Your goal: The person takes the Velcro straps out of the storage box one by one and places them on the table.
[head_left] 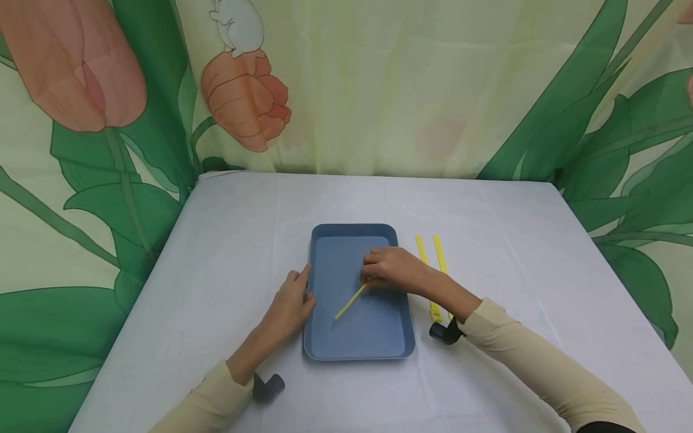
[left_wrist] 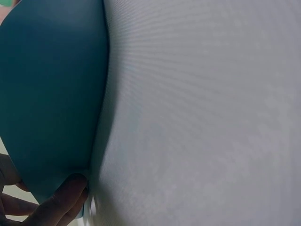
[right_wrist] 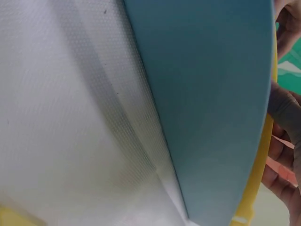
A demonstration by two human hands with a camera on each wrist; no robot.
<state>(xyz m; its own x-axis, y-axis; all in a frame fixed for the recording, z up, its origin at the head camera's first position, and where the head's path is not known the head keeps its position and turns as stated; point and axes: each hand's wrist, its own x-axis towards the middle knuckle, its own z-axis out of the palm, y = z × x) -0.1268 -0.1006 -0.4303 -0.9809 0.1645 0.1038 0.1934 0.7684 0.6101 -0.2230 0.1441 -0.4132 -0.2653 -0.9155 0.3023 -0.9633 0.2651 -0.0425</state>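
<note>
A shallow blue tray (head_left: 352, 337) lies on the table. My left hand (head_left: 289, 304) holds its left edge, with fingers (left_wrist: 66, 200) against the outer wall in the left wrist view. Over the tray's right half, my right hand (head_left: 397, 269) pinches a thin yellow cable tie (head_left: 351, 300), whose free end slants down and left across the tray. The right wrist view shows this yellow cable tie (right_wrist: 256, 183) along the far side of the tray's rim, beside my fingers (right_wrist: 282, 106). Part of the cable tie is hidden by the right hand.
Two more yellow cable ties, one on the left (head_left: 421, 248) and one on the right (head_left: 440, 252), lie side by side right of the tray, partly under my right forearm. White cloth (head_left: 243, 222) covers the table. A printed curtain (head_left: 379, 90) hangs behind it.
</note>
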